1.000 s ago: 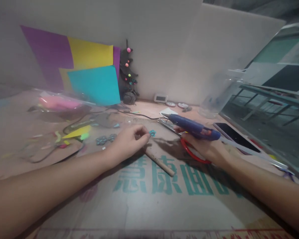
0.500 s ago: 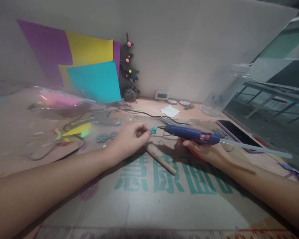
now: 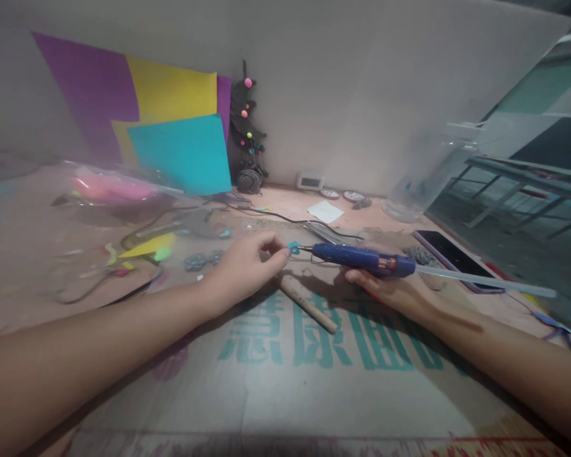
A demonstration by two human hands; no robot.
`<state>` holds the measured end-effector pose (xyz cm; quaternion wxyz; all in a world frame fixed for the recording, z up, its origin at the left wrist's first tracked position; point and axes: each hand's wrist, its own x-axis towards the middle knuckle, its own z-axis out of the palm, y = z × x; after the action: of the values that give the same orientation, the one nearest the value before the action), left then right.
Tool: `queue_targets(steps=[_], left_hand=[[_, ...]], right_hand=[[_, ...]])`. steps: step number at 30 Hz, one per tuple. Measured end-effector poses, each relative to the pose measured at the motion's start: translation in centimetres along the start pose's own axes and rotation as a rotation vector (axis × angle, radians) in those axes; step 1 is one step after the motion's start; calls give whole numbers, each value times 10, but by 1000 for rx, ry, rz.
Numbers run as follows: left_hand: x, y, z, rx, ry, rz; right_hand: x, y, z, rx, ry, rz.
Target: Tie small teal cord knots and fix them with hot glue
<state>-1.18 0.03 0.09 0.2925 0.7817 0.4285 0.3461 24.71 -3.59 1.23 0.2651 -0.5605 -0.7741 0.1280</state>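
Observation:
A small teal flower-shaped piece (image 3: 293, 247) is pinched between the thumb and finger of my left hand (image 3: 261, 257). My right hand (image 3: 385, 285) is wrapped round a dark blue glue gun (image 3: 352, 256), and a long clear glue stick (image 3: 480, 281) sticks out of its back end. The gun's metal tip is at the teal piece and appears to touch it. Below the hands a beige wooden stick (image 3: 309, 306) lies on the printed board (image 3: 276, 400). Left of my left hand are grey-blue flower shapes (image 3: 196, 261).
A dark phone (image 3: 457, 260) lies at the right, near a clear plastic jug (image 3: 406, 193). At the back stand coloured sheets (image 3: 181, 155), a decorated dark tree (image 3: 245, 127) and a small white display (image 3: 310, 182). A black cable (image 3: 276, 216) crosses behind the hands.
The glue gun in my right hand has moved slightly left, bringing its tip onto the teal piece. My left hand has barely moved.

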Motion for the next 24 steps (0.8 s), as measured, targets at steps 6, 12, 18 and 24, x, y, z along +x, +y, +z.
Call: queue_targets(steps=[6, 12, 18, 24], left_hand=[[0, 1, 0, -8, 3, 10], [0, 1, 1, 0, 7, 13], [-1, 0, 0, 5, 9, 27], [-1, 3, 0, -9, -1, 16]], right_hand=[[1, 1, 0, -22, -6, 8], [1, 9, 4, -45, 20, -2], [2, 6, 4, -44, 63, -18], [2, -1, 2, -2, 81, -20]])
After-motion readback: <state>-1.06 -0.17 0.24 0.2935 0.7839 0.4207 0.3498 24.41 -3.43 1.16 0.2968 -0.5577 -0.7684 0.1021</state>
